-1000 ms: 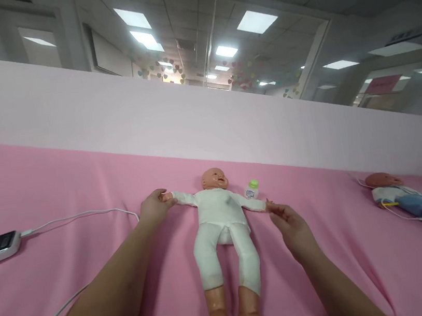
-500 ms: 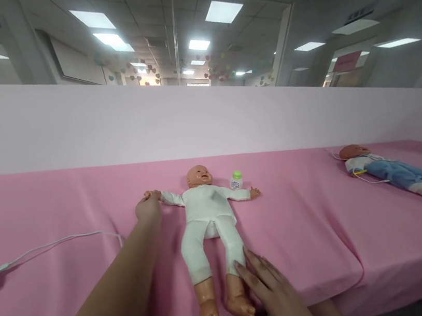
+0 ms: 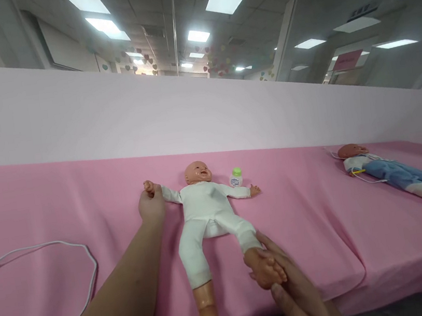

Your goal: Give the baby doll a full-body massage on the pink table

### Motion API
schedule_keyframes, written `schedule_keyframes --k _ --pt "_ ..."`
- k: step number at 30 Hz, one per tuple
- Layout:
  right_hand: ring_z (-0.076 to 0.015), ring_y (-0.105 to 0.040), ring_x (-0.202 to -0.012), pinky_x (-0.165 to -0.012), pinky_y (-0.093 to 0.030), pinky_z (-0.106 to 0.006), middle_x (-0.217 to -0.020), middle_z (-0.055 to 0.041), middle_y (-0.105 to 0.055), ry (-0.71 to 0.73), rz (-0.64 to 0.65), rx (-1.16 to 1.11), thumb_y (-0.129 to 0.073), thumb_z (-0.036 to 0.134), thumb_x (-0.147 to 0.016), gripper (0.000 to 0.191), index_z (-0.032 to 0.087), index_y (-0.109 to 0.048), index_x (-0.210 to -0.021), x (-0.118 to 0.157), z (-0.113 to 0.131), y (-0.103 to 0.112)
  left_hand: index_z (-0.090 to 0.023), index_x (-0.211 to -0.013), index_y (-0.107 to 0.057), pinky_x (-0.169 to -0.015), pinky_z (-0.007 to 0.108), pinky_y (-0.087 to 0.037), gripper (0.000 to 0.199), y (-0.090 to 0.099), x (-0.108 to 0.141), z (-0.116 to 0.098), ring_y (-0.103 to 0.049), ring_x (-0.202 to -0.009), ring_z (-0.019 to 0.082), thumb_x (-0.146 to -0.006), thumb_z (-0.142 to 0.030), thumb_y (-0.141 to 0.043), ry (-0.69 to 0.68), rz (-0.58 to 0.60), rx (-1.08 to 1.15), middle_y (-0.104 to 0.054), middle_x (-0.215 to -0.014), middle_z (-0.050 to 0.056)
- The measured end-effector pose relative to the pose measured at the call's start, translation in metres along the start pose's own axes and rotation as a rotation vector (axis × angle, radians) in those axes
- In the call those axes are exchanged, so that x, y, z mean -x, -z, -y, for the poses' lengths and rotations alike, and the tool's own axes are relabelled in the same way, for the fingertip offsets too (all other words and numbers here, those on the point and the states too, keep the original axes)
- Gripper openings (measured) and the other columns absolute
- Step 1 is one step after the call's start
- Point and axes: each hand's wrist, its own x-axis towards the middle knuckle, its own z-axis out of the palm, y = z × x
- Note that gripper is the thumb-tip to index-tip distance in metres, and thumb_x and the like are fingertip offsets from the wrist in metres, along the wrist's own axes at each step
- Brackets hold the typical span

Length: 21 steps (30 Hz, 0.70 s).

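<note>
A baby doll (image 3: 206, 200) in a white top and white trousers lies face up on a pink sheet, head toward the wall. My left hand (image 3: 152, 204) is closed round the doll's wrist on the left of the view, with the doll's small fist showing above it. At the doll's right-side foot (image 3: 265, 270), my right hand (image 3: 291, 282) is wrapped round the foot and ankle from outside, thumb by the toes. The doll's other leg lies straight. Beside its head stands a small bottle (image 3: 236, 177) with a green cap.
A second doll (image 3: 397, 171) in blue clothes lies at the right with thin tubes on it. A white cable (image 3: 86, 249) runs over the pink sheet (image 3: 306, 249) at the left. Behind is a white wall (image 3: 150, 119) below glass.
My right hand has gone from resting beside the lower leg to holding the foot, and that leg has swung outward to the right. My left hand still holds the wrist, now slightly higher.
</note>
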Motion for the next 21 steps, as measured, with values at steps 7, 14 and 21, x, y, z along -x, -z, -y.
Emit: schedule_keyframes --k 7,14,21 --pt "-0.0374 -0.045 -0.148 -0.116 -0.045 -0.057 -0.156 -0.013 -0.052 0.036 -0.04 -0.152 -0.075 0.042 -0.088 0.039 0.027 -0.067 -0.124 -0.081 0.024 -0.006 -0.028 -0.12 -0.069 -0.093 0.034 -0.049 0.027 -0.01 0.035 -0.028 -0.067 -0.11 0.024 -0.099 -0.039 -0.056 -0.411 0.187 -0.167 -0.073 -0.123 0.004" --pt "-0.0313 -0.049 -0.145 -0.114 -0.045 -0.052 -0.152 -0.0104 -0.058 -0.049 0.071 -0.115 -0.069 0.035 -0.089 0.029 0.027 -0.069 -0.117 -0.15 0.025 -0.032 -0.027 -0.119 -0.075 -0.098 0.033 -0.049 0.028 -0.017 0.048 -0.032 -0.066 -0.117 0.025 -0.095 -0.03 -0.06 -0.742 0.551 -0.342 -0.073 -0.126 0.005" --pt "-0.0312 -0.05 -0.145 -0.116 -0.043 -0.05 -0.155 -0.0144 -0.053 -0.077 0.002 -0.213 -0.074 0.029 -0.083 0.031 0.023 -0.069 -0.113 -0.151 0.013 -0.044 -0.027 -0.124 -0.072 -0.096 0.033 -0.051 0.033 -0.018 0.041 -0.022 -0.068 -0.113 0.026 -0.095 -0.039 -0.061 -0.645 0.52 -0.291 -0.074 -0.124 0.005"
